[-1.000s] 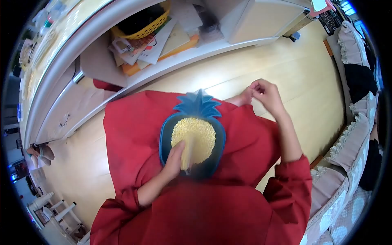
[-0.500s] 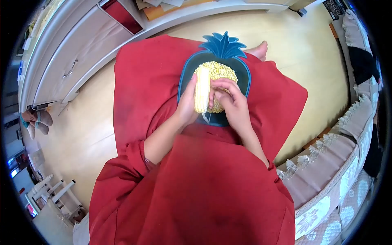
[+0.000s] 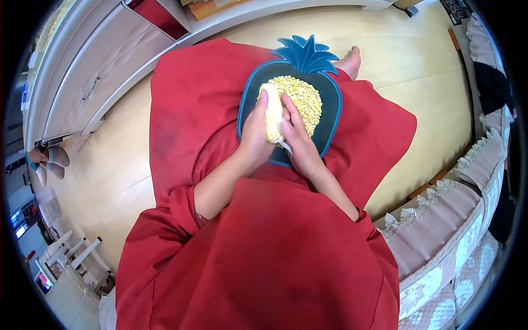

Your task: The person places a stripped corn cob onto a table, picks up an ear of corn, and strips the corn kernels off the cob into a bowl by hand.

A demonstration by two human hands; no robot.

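A pale yellow corn cob stands nearly upright between my hands, a wisp of silk or husk trailing from its lower end. My left hand is wrapped round its left side, thumb along the front. On the other side, my right hand presses against the cob with fingers close together and pointing up; its palm side is partly hidden. Below both hands, a dark teal pineapple-shaped bowl with a leaf-shaped end rests on my lap. Loose corn kernels are heaped inside it.
Red cloth covers my lap and legs, and a bare foot shows beyond the bowl. White drawers stand at the upper left. A sofa with tasselled covers curves along the right. Slippers lie at the left.
My right hand has moved down, its fingers now straighter and against the cob's side. The cob leans slightly more to the left at its top. More of the kernel heap shows.
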